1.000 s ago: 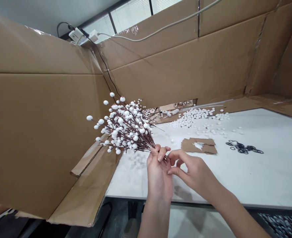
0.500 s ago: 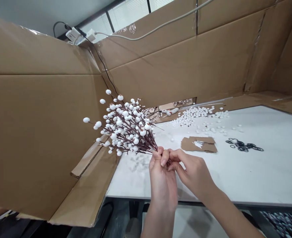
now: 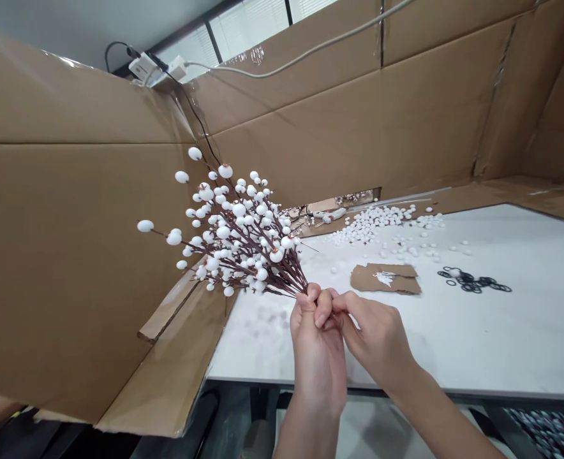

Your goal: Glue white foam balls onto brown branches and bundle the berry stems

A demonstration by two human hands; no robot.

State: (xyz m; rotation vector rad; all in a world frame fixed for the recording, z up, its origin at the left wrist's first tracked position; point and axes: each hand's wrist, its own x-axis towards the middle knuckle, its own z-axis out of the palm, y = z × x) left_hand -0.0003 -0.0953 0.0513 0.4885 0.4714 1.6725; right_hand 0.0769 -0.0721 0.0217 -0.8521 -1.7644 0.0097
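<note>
Okay, left hand (image 3: pixel 316 357) is clamped around the base of a bunch of white-berried artificial stems (image 3: pixel 238 236), held up in front of a cardboard wall (image 3: pixel 71 255). Right hand (image 3: pixel 375 338) is pressed against it, fingertips (image 3: pixel 335 309) pinching at the stems, so hands together. On the desk (image 3: pixel 502 331): loose white foam balls (image 3: pixel 372 223), a cardboard scrap (image 3: pixel 385 278), black rubber rings (image 3: pixel 473 284).

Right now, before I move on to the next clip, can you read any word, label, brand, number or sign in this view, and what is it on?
No readable text in this view.
White berry spray: no label shows.
White plug adapter: any markings too small to read.
Cardboard scrap: white mark, not legible as writing.
</note>
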